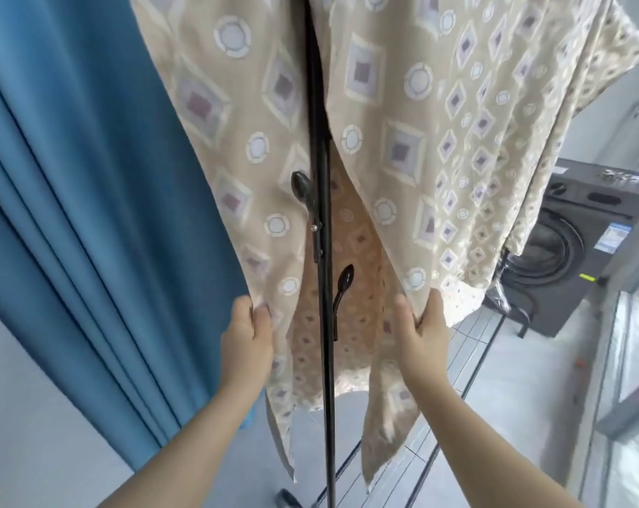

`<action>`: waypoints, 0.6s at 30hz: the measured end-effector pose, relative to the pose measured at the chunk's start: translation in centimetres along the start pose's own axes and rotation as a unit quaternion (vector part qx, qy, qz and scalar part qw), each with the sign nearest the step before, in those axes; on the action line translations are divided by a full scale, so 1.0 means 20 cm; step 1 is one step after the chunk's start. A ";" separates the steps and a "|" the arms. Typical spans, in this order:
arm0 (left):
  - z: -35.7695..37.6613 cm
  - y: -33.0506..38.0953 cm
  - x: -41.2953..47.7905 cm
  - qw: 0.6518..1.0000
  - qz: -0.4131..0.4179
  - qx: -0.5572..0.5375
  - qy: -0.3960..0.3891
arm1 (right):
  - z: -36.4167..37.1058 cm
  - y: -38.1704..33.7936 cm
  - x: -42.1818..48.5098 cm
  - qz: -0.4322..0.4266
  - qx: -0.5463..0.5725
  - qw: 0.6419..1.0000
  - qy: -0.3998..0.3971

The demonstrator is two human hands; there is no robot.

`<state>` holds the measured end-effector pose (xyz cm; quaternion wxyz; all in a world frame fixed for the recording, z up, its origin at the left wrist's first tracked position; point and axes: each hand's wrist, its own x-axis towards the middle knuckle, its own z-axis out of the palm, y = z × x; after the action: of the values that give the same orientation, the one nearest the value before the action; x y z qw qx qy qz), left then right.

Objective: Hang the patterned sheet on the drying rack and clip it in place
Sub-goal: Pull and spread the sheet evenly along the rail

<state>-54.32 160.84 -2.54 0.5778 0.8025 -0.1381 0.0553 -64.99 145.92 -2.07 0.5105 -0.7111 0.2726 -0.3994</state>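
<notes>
The patterned sheet (pixel 402 115), beige with pale squares and circles, hangs down over the black drying rack, whose upright pole (pixel 323 251) runs through the middle of the view. The sheet drapes on both sides of the pole. My left hand (pixel 247 335) grips the sheet's edge left of the pole. My right hand (pixel 422 324) grips the sheet's edge right of the pole. Two black hooks (pixel 343 284) stick out from the pole between my hands. The rack's top bar is out of view. I see no clips.
A blue curtain (pixel 83 199) hangs close on the left. A dark washing machine (pixel 571 251) stands at the right, beyond the sheet. A glass panel (pixel 626 361) lines the right edge. The rack's base bars and a wheel (pixel 287 498) lie on the light floor.
</notes>
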 end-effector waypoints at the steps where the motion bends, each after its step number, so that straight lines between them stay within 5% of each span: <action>1: 0.00 0.00 -0.02 1.000 0.012 -0.013 0.007 | 0.00 0.03 -0.01 0.000 -0.033 0.999 -0.032; 6: -0.02 -0.01 -0.08 0.998 0.038 -0.048 -0.018 | 0.02 0.15 -0.02 0.043 -0.123 0.989 -0.075; 12: 0.02 -0.06 -0.08 0.997 0.033 0.061 -0.024 | 0.03 0.31 -0.11 0.111 -0.144 0.975 -0.128; 18: 0.02 -0.08 -0.11 0.996 -0.003 -0.069 -0.051 | 0.02 0.43 -0.25 0.173 -0.172 0.952 -0.186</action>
<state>-56.08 161.28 -4.75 0.6240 0.7630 -0.1686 0.0034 -67.21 147.20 -11.74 0.4835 -0.7914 0.3566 -0.1127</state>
